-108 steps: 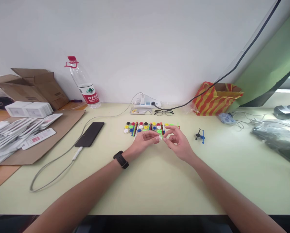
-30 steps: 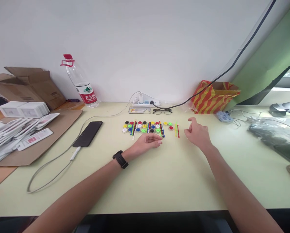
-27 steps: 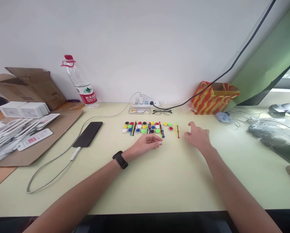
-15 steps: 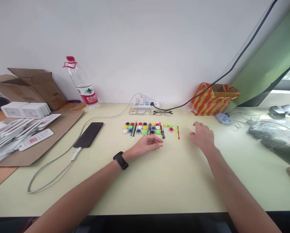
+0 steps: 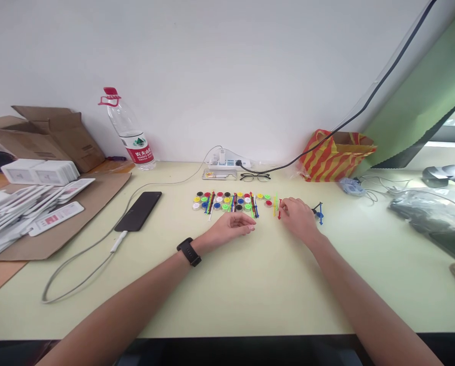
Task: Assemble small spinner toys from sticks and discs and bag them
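A row of small coloured plastic discs (image 5: pixel 227 201) and thin coloured sticks (image 5: pixel 253 204) lies in the middle of the pale green table (image 5: pixel 250 284). My left hand (image 5: pixel 231 226), with a black watch on its wrist, rests on the table just in front of the discs. Its fingers are loosely stretched and nothing shows in them. My right hand (image 5: pixel 298 219) is at the right end of the row, its fingertips pinched on a red stick (image 5: pixel 279 214) that lies beside a yellow stick (image 5: pixel 275 206). Black and blue assembled pieces (image 5: pixel 319 213) stand just right of that hand.
A black phone (image 5: pixel 139 210) on a white cable lies to the left, beyond it a water bottle (image 5: pixel 130 133), cardboard and stacked white cards (image 5: pixel 29 203). A power strip (image 5: pixel 227 163) and glasses (image 5: pixel 255 177) sit at the back. A striped bag (image 5: pixel 336 155) and plastic-wrapped items (image 5: pixel 425 211) are on the right.
My right hand went right to set the assembled pieces down, then came back left to the red and yellow sticks. My left hand let go and stayed resting by the discs.
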A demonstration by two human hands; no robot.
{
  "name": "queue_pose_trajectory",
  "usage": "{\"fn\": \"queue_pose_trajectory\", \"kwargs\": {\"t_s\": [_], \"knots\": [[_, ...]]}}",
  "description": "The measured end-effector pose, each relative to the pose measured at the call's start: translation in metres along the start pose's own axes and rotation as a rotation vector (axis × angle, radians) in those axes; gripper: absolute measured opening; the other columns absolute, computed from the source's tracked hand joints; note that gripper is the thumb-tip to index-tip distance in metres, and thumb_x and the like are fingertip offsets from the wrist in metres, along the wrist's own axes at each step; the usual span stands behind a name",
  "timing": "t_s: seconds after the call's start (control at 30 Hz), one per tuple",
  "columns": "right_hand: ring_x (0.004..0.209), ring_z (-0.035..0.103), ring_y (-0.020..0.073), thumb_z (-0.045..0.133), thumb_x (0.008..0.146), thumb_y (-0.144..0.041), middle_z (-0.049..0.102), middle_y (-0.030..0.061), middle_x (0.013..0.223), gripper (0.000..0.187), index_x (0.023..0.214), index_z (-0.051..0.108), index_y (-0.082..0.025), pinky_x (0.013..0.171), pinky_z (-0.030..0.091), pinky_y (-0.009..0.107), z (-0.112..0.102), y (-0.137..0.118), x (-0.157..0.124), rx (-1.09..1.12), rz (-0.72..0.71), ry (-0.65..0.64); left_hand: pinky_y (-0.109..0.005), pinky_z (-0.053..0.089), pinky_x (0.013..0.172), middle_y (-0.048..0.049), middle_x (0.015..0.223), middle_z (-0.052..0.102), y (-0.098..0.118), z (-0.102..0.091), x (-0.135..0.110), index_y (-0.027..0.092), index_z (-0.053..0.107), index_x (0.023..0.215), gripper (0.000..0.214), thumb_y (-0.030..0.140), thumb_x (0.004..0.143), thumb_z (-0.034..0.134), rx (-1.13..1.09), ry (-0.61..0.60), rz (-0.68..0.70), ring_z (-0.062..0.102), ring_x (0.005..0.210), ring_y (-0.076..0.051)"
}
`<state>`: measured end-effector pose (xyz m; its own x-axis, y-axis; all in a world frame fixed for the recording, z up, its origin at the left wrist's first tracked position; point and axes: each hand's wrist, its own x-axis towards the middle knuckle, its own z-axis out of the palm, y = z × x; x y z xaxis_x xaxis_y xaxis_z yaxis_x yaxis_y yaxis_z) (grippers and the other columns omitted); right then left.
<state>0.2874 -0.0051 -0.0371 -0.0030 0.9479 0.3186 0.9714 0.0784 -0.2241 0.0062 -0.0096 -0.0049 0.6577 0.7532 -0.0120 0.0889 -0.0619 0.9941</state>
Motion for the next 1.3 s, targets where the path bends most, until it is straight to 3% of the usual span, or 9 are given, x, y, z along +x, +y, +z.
{"fn": "queue_pose_trajectory", "kwargs": {"t_s": [0.2, 0.3, 0.4, 0.47, 0.53, 0.6, 0.8, 1.1, 1.3], "knots": [[0.081, 0.061, 0.0239, 0.052, 0.087, -0.02, 0.07, 0.0056, 0.084, 0.008, 0.079, 0.054, -0.023, 0.067, 0.038, 0.033, -0.006, -0.001, 0.0, 0.052, 0.062, 0.039, -0.038, 0.053, 0.095, -0.0107, 0.105, 0.075, -0.002, -0.001, 0.0, 0.017, 0.076, 0.107, 0.039, 0.047, 0.083, 0.08, 0.017, -0.006, 0.004, 0.07, 0.104, -0.024], [0.066, 0.06, 0.0203, 0.055, 0.085, -0.026, 0.068, 0.0024, 0.074, 0.012, 0.075, 0.049, -0.024, 0.064, 0.041, 0.032, -0.012, -0.001, 0.0, 0.211, 0.175, 0.105, -0.038, 0.053, 0.096, -0.011, 0.106, 0.075, -0.002, -0.001, 0.0, 0.017, 0.076, 0.108, 0.039, 0.047, 0.083, 0.08, 0.013, -0.008, -0.002, 0.07, 0.105, -0.024], [0.064, 0.062, 0.0194, 0.059, 0.081, -0.028, 0.067, 0.0008, 0.07, 0.013, 0.073, 0.049, -0.024, 0.064, 0.045, 0.032, -0.016, 0.0, 0.001, 0.412, 0.197, 0.164, -0.039, 0.053, 0.097, -0.0108, 0.106, 0.075, -0.001, -0.001, 0.0, 0.018, 0.076, 0.108, 0.039, 0.047, 0.083, 0.08, 0.007, -0.01, -0.01, 0.07, 0.106, -0.024], [0.066, 0.063, 0.0199, 0.061, 0.078, -0.027, 0.069, 0.0011, 0.073, 0.007, 0.082, 0.055, -0.024, 0.064, 0.048, 0.032, -0.016, -0.001, 0.002, 0.506, 0.176, 0.184, -0.039, 0.053, 0.097, -0.0109, 0.106, 0.075, -0.001, -0.001, 0.0, 0.017, 0.076, 0.107, 0.039, 0.048, 0.083, 0.08, 0.006, -0.008, -0.011, 0.07, 0.105, -0.024], [0.069, 0.064, 0.0202, 0.061, 0.077, -0.026, 0.07, 0.0014, 0.077, 0.019, 0.096, 0.061, -0.023, 0.065, 0.049, 0.032, -0.015, -0.001, 0.003, 0.542, 0.154, 0.184, -0.039, 0.053, 0.097, -0.0109, 0.106, 0.075, -0.001, -0.001, 0.0, 0.017, 0.076, 0.107, 0.039, 0.048, 0.083, 0.081, 0.001, -0.007, -0.008, 0.07, 0.105, -0.024], [0.07, 0.065, 0.0201, 0.059, 0.079, -0.026, 0.07, 0.002, 0.08, 0.022, 0.101, 0.064, -0.022, 0.067, 0.05, 0.033, -0.012, -0.003, 0.003, 0.516, 0.123, 0.156, -0.039, 0.053, 0.097, -0.0104, 0.105, 0.076, -0.002, -0.001, 0.0, 0.018, 0.077, 0.107, 0.039, 0.048, 0.082, 0.081, -0.005, -0.005, -0.001, 0.07, 0.105, -0.024], [0.071, 0.062, 0.02, 0.054, 0.085, -0.023, 0.071, 0.0062, 0.088, 0.014, 0.086, 0.068, -0.021, 0.072, 0.049, 0.035, -0.008, -0.005, 0.002, 0.378, -0.006, 0.107, -0.038, 0.054, 0.093, -0.0101, 0.103, 0.076, -0.002, -0.001, 0.0, 0.018, 0.077, 0.106, 0.039, 0.049, 0.082, 0.081, 0.006, -0.002, 0.012, 0.07, 0.102, -0.024], [0.078, 0.061, 0.0222, 0.047, 0.093, -0.025, 0.07, 0.0075, 0.089, 0.023, 0.09, 0.07, -0.021, 0.074, 0.046, 0.035, -0.006, -0.005, 0.002, 0.32, -0.035, 0.069, -0.038, 0.054, 0.095, -0.0102, 0.104, 0.076, -0.001, -0.001, 0.0, 0.018, 0.077, 0.105, 0.038, 0.048, 0.082, 0.081, 0.003, -0.009, 0.011, 0.07, 0.104, -0.024], [0.075, 0.061, 0.0205, 0.051, 0.086, -0.02, 0.07, 0.0063, 0.089, 0.017, 0.085, 0.068, -0.021, 0.068, 0.042, 0.032, -0.009, -0.01, 0.0, 0.202, -0.038, 0.036, -0.039, 0.054, 0.096, -0.01, 0.104, 0.076, -0.001, -0.001, 0.0, 0.018, 0.077, 0.105, 0.039, 0.049, 0.082, 0.08, 0.014, -0.005, 0.018, 0.07, 0.104, -0.024]]}}
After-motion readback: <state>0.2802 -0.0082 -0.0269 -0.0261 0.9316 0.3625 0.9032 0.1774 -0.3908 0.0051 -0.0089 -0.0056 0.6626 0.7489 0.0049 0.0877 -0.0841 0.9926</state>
